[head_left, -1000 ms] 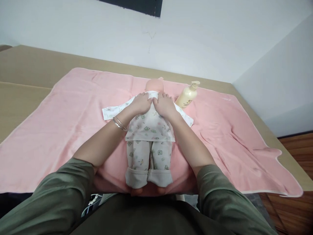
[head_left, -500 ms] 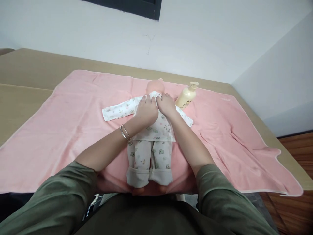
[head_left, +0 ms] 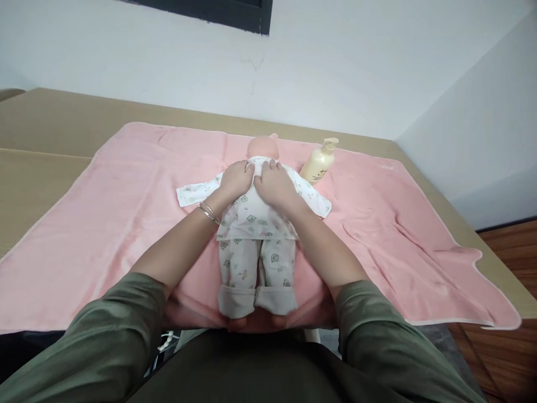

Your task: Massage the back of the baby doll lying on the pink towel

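A baby doll (head_left: pixel 263 148) in a white printed top (head_left: pixel 251 215) and matching trousers (head_left: pixel 274 260) lies stretched out, head away from me. Its sleeves spread to both sides, and its trouser cuffs are turned up. My left hand (head_left: pixel 237 179) rests on the top near the left shoulder, fingers laid over the cloth and partly bent. On the upper middle of the top, just below the neck, my right hand (head_left: pixel 274 182) lies flat with its fingers stretched out. Neither hand grips anything. Which way the doll faces I cannot tell.
A pink blanket (head_left: pixel 138 184) lies under the doll on a wooden table (head_left: pixel 46 120). To the right of the doll's head, a cream pump bottle (head_left: pixel 319 162) leans on the blanket. A white wall (head_left: pixel 168 61) stands behind the table.
My left hand has slid outward to the left shoulder. My right hand has shifted left towards the middle of the top, uncovering more of the right shoulder. The doll stays in place.
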`<state>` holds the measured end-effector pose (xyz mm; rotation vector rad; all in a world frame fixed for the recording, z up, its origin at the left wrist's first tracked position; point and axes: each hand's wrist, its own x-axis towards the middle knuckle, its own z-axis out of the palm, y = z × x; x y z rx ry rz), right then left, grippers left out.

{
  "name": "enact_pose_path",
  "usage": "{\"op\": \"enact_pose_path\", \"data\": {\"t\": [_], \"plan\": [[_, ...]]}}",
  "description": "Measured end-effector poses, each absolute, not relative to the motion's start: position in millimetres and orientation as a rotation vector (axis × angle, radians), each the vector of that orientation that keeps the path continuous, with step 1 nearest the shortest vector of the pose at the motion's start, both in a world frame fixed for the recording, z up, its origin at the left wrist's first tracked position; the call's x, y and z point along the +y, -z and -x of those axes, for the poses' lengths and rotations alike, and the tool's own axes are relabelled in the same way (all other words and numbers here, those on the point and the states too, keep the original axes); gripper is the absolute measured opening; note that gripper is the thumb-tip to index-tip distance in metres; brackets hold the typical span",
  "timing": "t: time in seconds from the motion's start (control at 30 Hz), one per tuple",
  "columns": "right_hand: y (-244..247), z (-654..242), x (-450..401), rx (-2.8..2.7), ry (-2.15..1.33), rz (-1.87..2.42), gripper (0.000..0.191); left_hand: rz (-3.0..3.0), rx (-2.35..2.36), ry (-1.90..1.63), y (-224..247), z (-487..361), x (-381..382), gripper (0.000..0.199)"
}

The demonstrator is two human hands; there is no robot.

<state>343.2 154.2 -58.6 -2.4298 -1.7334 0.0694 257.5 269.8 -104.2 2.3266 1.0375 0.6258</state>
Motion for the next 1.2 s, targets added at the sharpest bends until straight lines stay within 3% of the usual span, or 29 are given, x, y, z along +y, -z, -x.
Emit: {"op": "enact_pose_path", "data": {"t": [0.13,0.53,0.83,1.2], "plan": [[63,-370,168,-1.497,-0.151,2.463,0.070,-2.352,1.081,-0.641,104,-261,265,0.047],[72,-368,168,-1.509,-0.088,2.469,0.070,-2.395,1.163,-0.641,110,-262,262,0.050],[66,-391,165,-1.441,-0.239,2.334,0.063,-2.542,1.125,-0.486,88,-265,221,0.059],[64,-322,131,-1.763,0.125,2.524,0.063,-2.447,1.055,-0.535,98,-260,263,0.061]]}}
